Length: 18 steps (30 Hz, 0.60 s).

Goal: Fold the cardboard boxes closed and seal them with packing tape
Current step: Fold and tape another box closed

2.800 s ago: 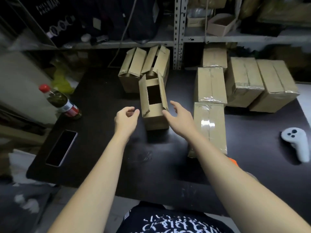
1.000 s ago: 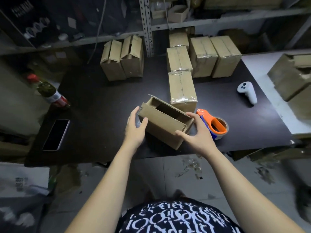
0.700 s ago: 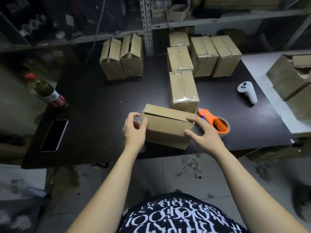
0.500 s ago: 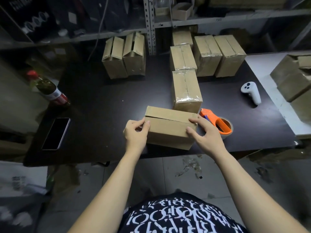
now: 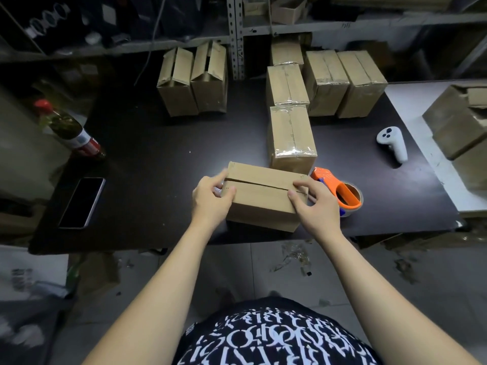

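A brown cardboard box (image 5: 261, 196) lies at the near edge of the black table (image 5: 163, 154), its two top flaps folded down and meeting at a seam. My left hand (image 5: 212, 200) grips its left end, thumb on top. My right hand (image 5: 312, 204) grips its right end, thumb and forefinger pressing the flaps. An orange tape dispenser (image 5: 340, 191) with a tape roll lies just right of the box, behind my right hand. Two boxes with open flaps (image 5: 193, 77) stand at the back left. Several taped boxes (image 5: 290, 135) stand at the back right.
A bottle with a red cap (image 5: 69, 133) and a dark phone (image 5: 83, 202) sit on the table's left side. A white controller (image 5: 392, 142) lies at the right. More cardboard boxes (image 5: 463, 122) rest on a white surface at far right. A metal shelf upright (image 5: 235, 35) stands behind.
I pulled an open box from the back row to the near edge, turned it sideways and folded its flaps down. Both hands now hold the flaps shut.
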Tool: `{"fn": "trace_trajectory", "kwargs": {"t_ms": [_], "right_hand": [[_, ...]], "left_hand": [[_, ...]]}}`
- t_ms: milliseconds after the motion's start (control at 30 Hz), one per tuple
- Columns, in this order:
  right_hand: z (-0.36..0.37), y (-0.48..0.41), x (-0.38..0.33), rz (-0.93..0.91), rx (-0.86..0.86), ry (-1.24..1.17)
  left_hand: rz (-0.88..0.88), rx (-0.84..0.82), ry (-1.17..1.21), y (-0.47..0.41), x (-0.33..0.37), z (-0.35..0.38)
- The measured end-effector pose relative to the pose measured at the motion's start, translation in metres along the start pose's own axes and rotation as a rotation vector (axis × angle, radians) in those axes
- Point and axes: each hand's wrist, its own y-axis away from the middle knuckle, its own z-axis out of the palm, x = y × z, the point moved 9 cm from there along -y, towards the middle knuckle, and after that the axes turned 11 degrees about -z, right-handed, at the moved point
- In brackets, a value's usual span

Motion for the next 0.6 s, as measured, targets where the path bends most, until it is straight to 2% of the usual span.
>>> {"fn": "trace_trajectory", "kwargs": {"t_ms": [167, 400, 467, 533, 600], "right_hand": [[0.005, 0.003, 0.013, 0.048, 0.011, -0.054], [0.005, 0.004, 0.014, 0.079, -0.050, -0.075], [-0.003, 0.004, 0.019, 0.121, -0.007, -0.097], [-0.020, 0.007, 0.033, 0.217, 0.113, -0.022], [-0.031, 0.007, 0.047, 0.257, 0.147, 0.184]], "left_hand": [[0.018, -0.075, -0.056, 0.005, 0.001, 0.015], [0.006, 0.010, -0.084, 0.010, -0.002, 0.011], [-0.013, 0.023, -0.049, 0.013, -0.005, 0.012], [-0.030, 0.038, -0.024, 0.013, -0.005, 0.011], [-0.040, 0.060, -0.025, 0.012, -0.005, 0.011]]}}
